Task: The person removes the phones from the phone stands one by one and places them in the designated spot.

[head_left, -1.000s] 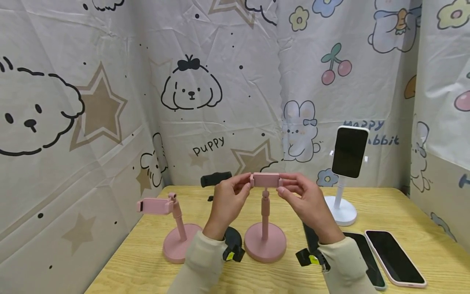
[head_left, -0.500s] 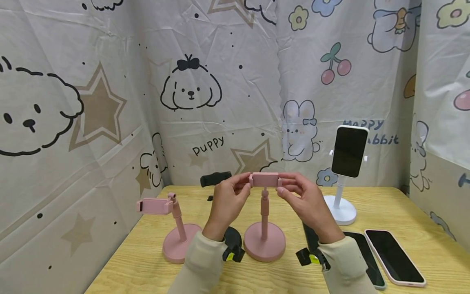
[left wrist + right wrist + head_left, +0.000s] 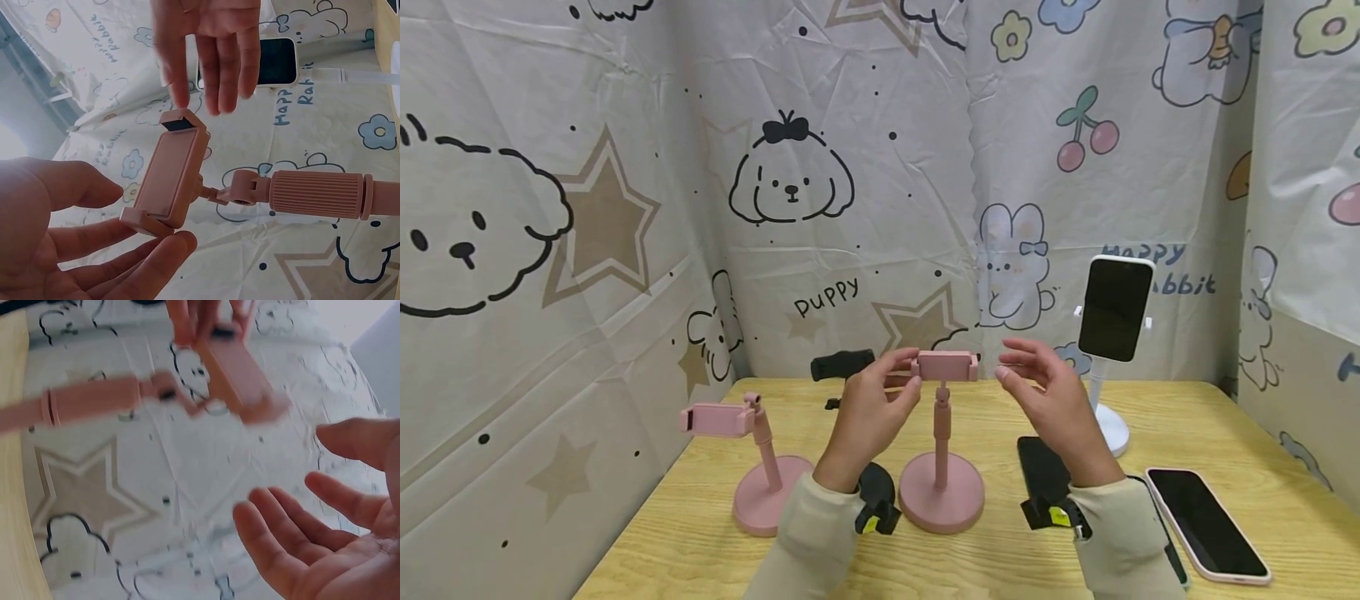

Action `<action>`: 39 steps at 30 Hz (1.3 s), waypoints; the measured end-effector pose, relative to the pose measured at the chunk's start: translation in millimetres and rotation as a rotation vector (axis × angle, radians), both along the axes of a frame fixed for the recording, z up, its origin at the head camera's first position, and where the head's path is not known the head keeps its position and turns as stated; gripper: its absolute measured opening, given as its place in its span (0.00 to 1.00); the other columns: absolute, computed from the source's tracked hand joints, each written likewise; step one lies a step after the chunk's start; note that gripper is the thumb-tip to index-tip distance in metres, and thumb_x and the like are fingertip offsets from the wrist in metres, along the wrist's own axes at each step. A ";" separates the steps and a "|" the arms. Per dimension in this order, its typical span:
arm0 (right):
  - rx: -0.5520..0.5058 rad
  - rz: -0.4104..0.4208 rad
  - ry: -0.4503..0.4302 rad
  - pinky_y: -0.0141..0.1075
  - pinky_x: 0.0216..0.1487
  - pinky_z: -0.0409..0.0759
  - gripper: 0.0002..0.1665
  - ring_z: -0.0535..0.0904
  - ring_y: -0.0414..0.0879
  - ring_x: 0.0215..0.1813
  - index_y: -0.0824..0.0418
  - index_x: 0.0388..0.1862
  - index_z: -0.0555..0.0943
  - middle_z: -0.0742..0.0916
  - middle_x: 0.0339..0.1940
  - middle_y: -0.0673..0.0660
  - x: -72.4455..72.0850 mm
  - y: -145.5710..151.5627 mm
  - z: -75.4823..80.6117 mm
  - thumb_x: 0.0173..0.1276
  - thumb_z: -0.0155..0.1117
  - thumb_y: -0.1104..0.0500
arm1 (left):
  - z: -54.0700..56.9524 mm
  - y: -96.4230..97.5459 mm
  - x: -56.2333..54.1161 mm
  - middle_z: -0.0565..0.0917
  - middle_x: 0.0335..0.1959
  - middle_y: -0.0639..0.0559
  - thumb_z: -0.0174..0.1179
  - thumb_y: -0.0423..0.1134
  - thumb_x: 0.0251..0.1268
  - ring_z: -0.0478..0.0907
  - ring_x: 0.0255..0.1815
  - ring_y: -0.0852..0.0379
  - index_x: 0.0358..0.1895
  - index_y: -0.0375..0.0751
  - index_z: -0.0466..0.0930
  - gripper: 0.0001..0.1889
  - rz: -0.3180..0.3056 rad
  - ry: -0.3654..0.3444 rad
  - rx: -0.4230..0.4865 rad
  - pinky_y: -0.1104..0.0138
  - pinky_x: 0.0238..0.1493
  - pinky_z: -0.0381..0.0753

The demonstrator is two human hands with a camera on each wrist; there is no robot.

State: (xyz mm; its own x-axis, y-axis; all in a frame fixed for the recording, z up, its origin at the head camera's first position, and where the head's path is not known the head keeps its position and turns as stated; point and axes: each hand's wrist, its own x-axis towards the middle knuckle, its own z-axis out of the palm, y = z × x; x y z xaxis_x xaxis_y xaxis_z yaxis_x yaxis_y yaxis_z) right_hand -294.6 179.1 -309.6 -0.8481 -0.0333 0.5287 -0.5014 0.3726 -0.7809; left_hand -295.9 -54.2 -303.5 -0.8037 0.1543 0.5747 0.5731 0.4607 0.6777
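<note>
A pink phone stand point(image 3: 942, 492) stands upright in the middle, its clamp head point(image 3: 945, 367) turned sideways with nothing held in it. My left hand point(image 3: 871, 412) is at the clamp's left end. In the left wrist view the fingers point(image 3: 178, 247) lie right by that end, while the thumb point(image 3: 103, 187) is apart from it. My right hand point(image 3: 1051, 400) hovers off to the right with a gap to the clamp, its fingers point(image 3: 275, 534) loosely spread and holding nothing.
Left of it stands another pink phone stand point(image 3: 762, 496). A black stand point(image 3: 842, 364) is partly hidden behind my left hand. At right, a white stand point(image 3: 1108, 429) holds a phone point(image 3: 1116, 308). Phones lie on the table, one pink-edged point(image 3: 1210, 525) and one black point(image 3: 1039, 467).
My right hand has let go of the clamp's right end and moved right. The left thumb and fingers have shifted slightly at the left end. The stand remains in place.
</note>
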 end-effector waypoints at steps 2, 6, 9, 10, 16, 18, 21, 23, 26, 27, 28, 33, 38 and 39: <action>-0.022 -0.077 0.017 0.38 0.58 0.76 0.28 0.76 0.49 0.58 0.57 0.67 0.70 0.80 0.57 0.57 -1.5 10.3 -0.8 0.72 0.59 0.49 | 0.1 0.1 0.4 0.82 0.51 0.48 0.59 0.35 0.67 0.82 0.50 0.53 0.62 0.44 0.75 0.20 -0.001 0.001 -0.005 0.60 0.48 0.82; -0.114 -0.246 0.025 0.28 0.55 0.74 0.28 0.74 0.46 0.58 0.57 0.67 0.69 0.79 0.58 0.57 -4.2 30.7 -2.6 0.72 0.58 0.48 | 0.2 -0.1 0.7 0.82 0.52 0.47 0.59 0.35 0.68 0.82 0.50 0.52 0.62 0.43 0.75 0.19 -0.008 0.003 -0.008 0.59 0.48 0.82; -0.221 -0.365 0.001 0.28 0.56 0.74 0.28 0.73 0.45 0.59 0.56 0.67 0.69 0.78 0.59 0.57 -7.8 45.5 -4.4 0.72 0.57 0.49 | 0.3 -0.4 0.3 0.82 0.52 0.47 0.59 0.36 0.68 0.82 0.50 0.52 0.62 0.44 0.75 0.19 -0.010 0.004 -0.010 0.59 0.48 0.82; -0.257 -0.404 -0.011 0.29 0.57 0.74 0.27 0.72 0.44 0.59 0.55 0.67 0.69 0.78 0.59 0.56 -9.4 50.3 -5.5 0.72 0.57 0.49 | 0.2 -0.5 0.2 0.82 0.51 0.47 0.59 0.36 0.68 0.82 0.50 0.52 0.62 0.44 0.75 0.19 -0.010 0.004 -0.010 0.59 0.48 0.82; -0.400 -0.556 -0.128 0.41 0.65 0.69 0.31 0.67 0.47 0.64 0.50 0.69 0.65 0.73 0.65 0.55 -17.9 77.1 -15.8 0.71 0.57 0.46 | -1.3 -2.3 -1.7 0.82 0.52 0.48 0.59 0.35 0.68 0.82 0.50 0.53 0.61 0.45 0.75 0.19 -0.004 0.002 -0.011 0.60 0.47 0.82; -0.418 -0.565 -0.157 0.45 0.66 0.67 0.34 0.65 0.50 0.67 0.49 0.72 0.61 0.70 0.68 0.56 -21.1 83.8 -19.8 0.71 0.58 0.46 | -2.1 -3.0 -2.0 0.82 0.52 0.48 0.59 0.35 0.68 0.82 0.49 0.53 0.61 0.45 0.75 0.19 -0.004 0.003 -0.011 0.60 0.47 0.83; -0.402 -0.538 -0.189 0.50 0.69 0.63 0.39 0.61 0.52 0.71 0.46 0.75 0.54 0.66 0.72 0.57 -24.9 91.7 -25.4 0.71 0.57 0.45 | -3.0 -3.8 -2.4 0.82 0.51 0.48 0.59 0.36 0.68 0.82 0.49 0.54 0.61 0.45 0.75 0.19 -0.006 0.005 -0.013 0.60 0.47 0.83; -0.377 -0.498 -0.202 0.53 0.70 0.61 0.42 0.58 0.54 0.74 0.44 0.77 0.49 0.63 0.74 0.59 -27.2 96.1 -29.0 0.71 0.57 0.45 | -3.5 -4.0 -2.4 0.82 0.51 0.48 0.59 0.36 0.68 0.82 0.49 0.54 0.61 0.45 0.75 0.19 -0.006 0.005 -0.014 0.60 0.46 0.83; -0.336 -0.429 -0.209 0.56 0.71 0.56 0.46 0.53 0.56 0.76 0.42 0.78 0.43 0.59 0.77 0.60 -30.2 101.3 -33.6 0.71 0.57 0.45 | -4.0 -4.0 -2.2 0.82 0.51 0.48 0.59 0.36 0.68 0.82 0.49 0.54 0.61 0.45 0.75 0.19 -0.007 0.002 -0.013 0.60 0.46 0.83; -0.324 -0.408 -0.204 0.57 0.71 0.55 0.47 0.52 0.56 0.77 0.42 0.78 0.41 0.57 0.77 0.60 -31.5 102.9 -35.0 0.71 0.57 0.45 | -4.0 -3.9 -2.0 0.82 0.51 0.48 0.59 0.36 0.68 0.82 0.49 0.54 0.61 0.45 0.75 0.19 -0.008 0.001 -0.011 0.60 0.46 0.83; -0.316 -0.388 -0.192 0.57 0.72 0.54 0.48 0.51 0.57 0.77 0.41 0.78 0.40 0.57 0.78 0.61 -32.7 104.3 -36.0 0.71 0.58 0.46 | -4.0 -3.7 -1.9 0.82 0.51 0.48 0.59 0.36 0.68 0.82 0.49 0.54 0.61 0.45 0.75 0.19 -0.010 -0.001 -0.009 0.59 0.46 0.83; -0.295 -0.308 -0.133 0.57 0.72 0.50 0.49 0.52 0.59 0.76 0.42 0.79 0.38 0.56 0.77 0.65 -36.7 109.8 -38.3 0.71 0.58 0.48 | -3.0 -2.0 -1.9 0.82 0.52 0.49 0.59 0.37 0.68 0.82 0.49 0.54 0.61 0.46 0.75 0.19 -0.012 -0.003 -0.012 0.60 0.46 0.83; -0.256 -0.341 -0.133 0.59 0.71 0.54 0.47 0.59 0.62 0.72 0.43 0.79 0.40 0.62 0.74 0.68 -36.1 111.3 -35.3 0.72 0.57 0.47 | -1.4 -1.3 -2.6 0.82 0.51 0.49 0.59 0.37 0.68 0.82 0.49 0.54 0.61 0.46 0.76 0.19 -0.008 0.005 -0.018 0.60 0.45 0.83; -0.252 -0.357 -0.135 0.59 0.70 0.56 0.47 0.60 0.62 0.71 0.43 0.79 0.40 0.63 0.73 0.68 -35.8 111.3 -34.3 0.72 0.56 0.47 | -1.1 -1.2 -2.8 0.82 0.51 0.49 0.59 0.37 0.68 0.82 0.49 0.54 0.61 0.46 0.76 0.19 -0.009 0.008 -0.017 0.60 0.45 0.83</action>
State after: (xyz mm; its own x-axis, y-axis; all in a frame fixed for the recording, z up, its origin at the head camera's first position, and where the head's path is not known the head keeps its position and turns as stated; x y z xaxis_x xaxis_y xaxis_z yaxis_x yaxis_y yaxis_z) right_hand -330.4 290.4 -343.9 -0.8448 0.3891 0.3673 -0.2639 0.2941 -0.9186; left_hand -298.8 -55.4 -304.6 -0.7979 0.1714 0.5779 0.5822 0.4673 0.6653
